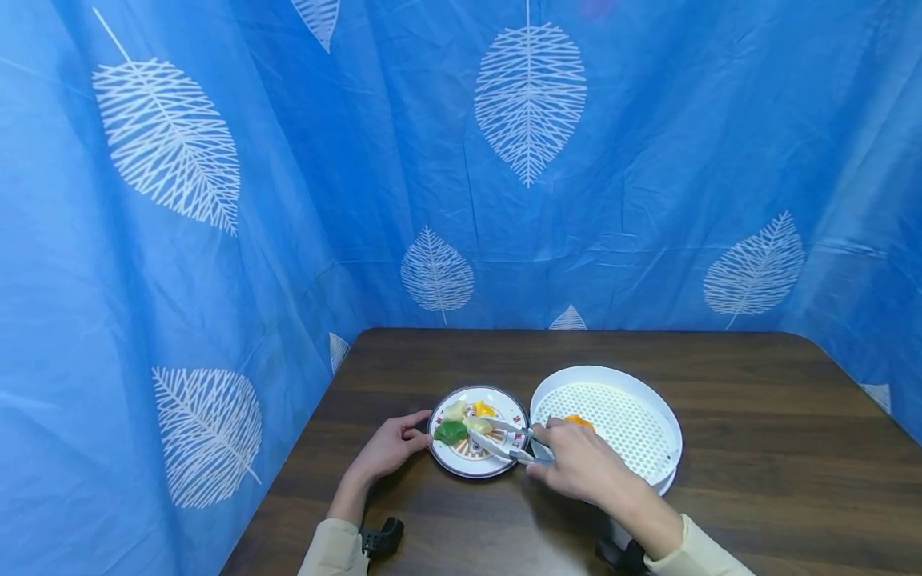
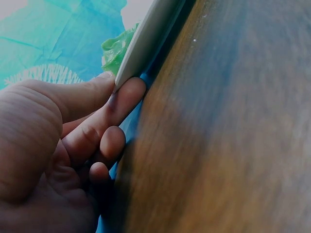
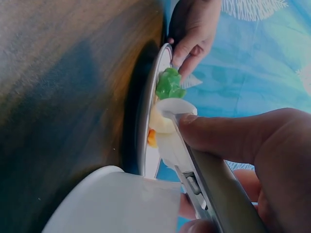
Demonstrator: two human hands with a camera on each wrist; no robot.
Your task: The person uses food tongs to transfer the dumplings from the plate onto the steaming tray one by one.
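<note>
The tongs (image 3: 221,188) are showing smooth metal and plastic-looking tips (image 3: 176,105); the plate (image 1: 461,466) is looking glossy, the tray (image 1: 637,436) like smooth plastic. The table (image 1: 778,448) is showing wood grain, the curtain (image 1: 403,160) creased cloth.

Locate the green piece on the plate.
In the head view, the green piece lies on the left side of the plate, just below a pale piece and left of the tongs' tips.
</note>
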